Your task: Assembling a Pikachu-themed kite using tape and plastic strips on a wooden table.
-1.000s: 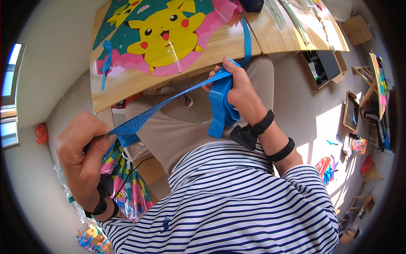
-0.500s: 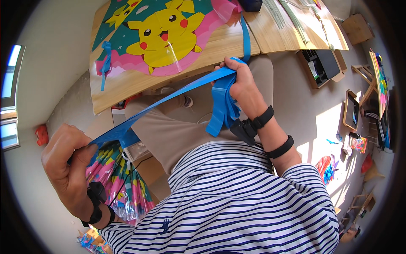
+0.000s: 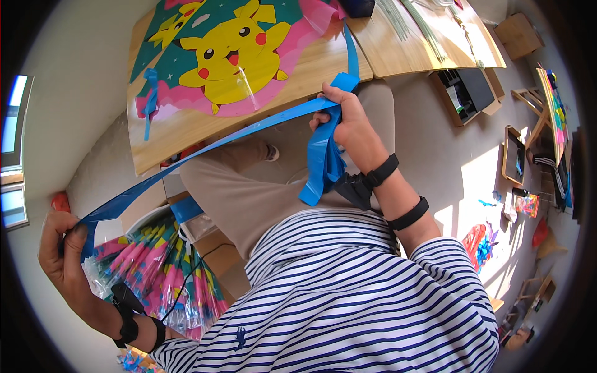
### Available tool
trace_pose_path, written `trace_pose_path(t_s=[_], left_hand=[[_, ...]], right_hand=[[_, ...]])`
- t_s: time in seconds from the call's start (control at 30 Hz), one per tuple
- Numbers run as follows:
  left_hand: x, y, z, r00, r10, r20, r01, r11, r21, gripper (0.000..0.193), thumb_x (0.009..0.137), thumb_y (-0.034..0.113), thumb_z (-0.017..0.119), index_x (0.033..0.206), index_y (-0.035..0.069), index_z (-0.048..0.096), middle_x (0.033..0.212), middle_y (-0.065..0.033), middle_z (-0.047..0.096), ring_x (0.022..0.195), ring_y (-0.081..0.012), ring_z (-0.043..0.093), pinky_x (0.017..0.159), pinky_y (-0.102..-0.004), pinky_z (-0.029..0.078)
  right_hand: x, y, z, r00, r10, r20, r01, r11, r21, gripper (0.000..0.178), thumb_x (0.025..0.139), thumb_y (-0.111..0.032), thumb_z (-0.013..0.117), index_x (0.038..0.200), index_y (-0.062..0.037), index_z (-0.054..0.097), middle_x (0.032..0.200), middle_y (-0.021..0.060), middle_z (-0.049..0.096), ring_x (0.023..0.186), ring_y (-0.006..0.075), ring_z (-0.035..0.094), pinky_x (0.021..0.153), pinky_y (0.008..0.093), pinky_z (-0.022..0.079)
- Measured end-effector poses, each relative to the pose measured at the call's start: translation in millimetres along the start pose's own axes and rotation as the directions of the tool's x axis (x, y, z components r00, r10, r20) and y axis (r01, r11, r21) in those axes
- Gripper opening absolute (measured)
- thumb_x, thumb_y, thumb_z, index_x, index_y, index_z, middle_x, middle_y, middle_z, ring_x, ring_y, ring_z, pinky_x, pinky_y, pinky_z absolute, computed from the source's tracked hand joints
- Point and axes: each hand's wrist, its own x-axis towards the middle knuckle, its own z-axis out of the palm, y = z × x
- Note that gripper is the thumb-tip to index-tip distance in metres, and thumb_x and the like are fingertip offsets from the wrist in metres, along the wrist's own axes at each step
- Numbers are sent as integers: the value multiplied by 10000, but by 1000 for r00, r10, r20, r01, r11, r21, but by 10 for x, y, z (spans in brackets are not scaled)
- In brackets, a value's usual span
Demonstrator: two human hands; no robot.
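Note:
A long blue plastic strip [image 3: 134, 194] stretches slantwise across my lap between my two hands. At the far left my left hand [image 3: 62, 245] pinches one end between thumb and fingers. My right hand [image 3: 345, 118], just before the table edge, is closed around the strip, and a folded blue bundle [image 3: 320, 165] hangs below it. From that hand another blue length runs up onto the wooden table [image 3: 298, 93]. On the table lies a pink and green sheet [image 3: 239, 68] printed with a yellow cartoon creature, a short knotted blue strip [image 3: 149, 99] on its left edge.
Pleated colourful sheets [image 3: 165, 255] in clear plastic stand at my left, beside a cardboard box. Thin green sticks [image 3: 429, 31] lie on the table's far right. On the floor to the right are an open carton [image 3: 460, 93] and a red plastic bag [image 3: 476, 239].
My left hand has moved outward to the left and slightly down, drawing out a longer stretch of strip. My right hand stays in nearly the same place, still gripping the bundle.

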Motion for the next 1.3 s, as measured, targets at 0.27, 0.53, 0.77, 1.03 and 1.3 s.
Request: trace_pose_path(t_s=[0.27, 0.53, 0.77, 1.03, 1.3], left_hand=[[78, -673, -308, 992, -67, -106, 73, 996, 49, 56, 952, 107, 617, 903, 79, 612, 783, 23, 530, 769, -51, 470, 706, -209, 357], [122, -1307, -593, 935, -135, -327, 198, 965, 169, 60, 946, 142, 635, 928, 86, 647, 826, 17, 588, 813, -60, 524, 757, -225, 397], [198, -972, -346, 974, -106, -200, 129, 986, 106, 72, 952, 164, 620, 944, 99, 649, 865, 5, 612, 818, -73, 539, 772, -234, 400], [879, 164, -62, 948, 155, 277, -52, 937, -347, 247, 867, 327, 633, 909, 94, 563, 738, -18, 481, 715, -104, 516, 711, -246, 446], [1641, 1697, 674, 789, 400, 466, -152, 863, -482, 214, 782, 300, 624, 798, 95, 563, 760, -47, 533, 731, -118, 552, 703, -265, 475]], right_hand=[[8, -31, -75, 993, -6, 116, 6, 1000, 1, 334, 865, -377, 767, 770, -157, 534, 577, 45, 484, 463, 147, 374, 543, 345, 385], [1, -95, -227, 978, 115, 172, -130, 989, 78, 417, 857, -448, 765, 775, -113, 531, 570, -8, 458, 460, 100, 361, 519, 277, 372], [-241, -113, -155, 927, 114, 356, -119, 993, -7, 322, 908, -331, 736, 856, -59, 572, 627, -8, 469, 528, 89, 391, 555, 260, 385], [-745, -290, -115, 827, 109, 551, -73, 994, -87, 214, 949, -224, 683, 885, -56, 568, 646, -22, 433, 564, 68, 370, 556, 241, 370], [-1660, -1053, -460, 596, -156, 787, 195, 980, 46, 250, 959, -282, 654, 919, -45, 582, 653, -20, 430, 594, 65, 374, 578, 262, 355]])
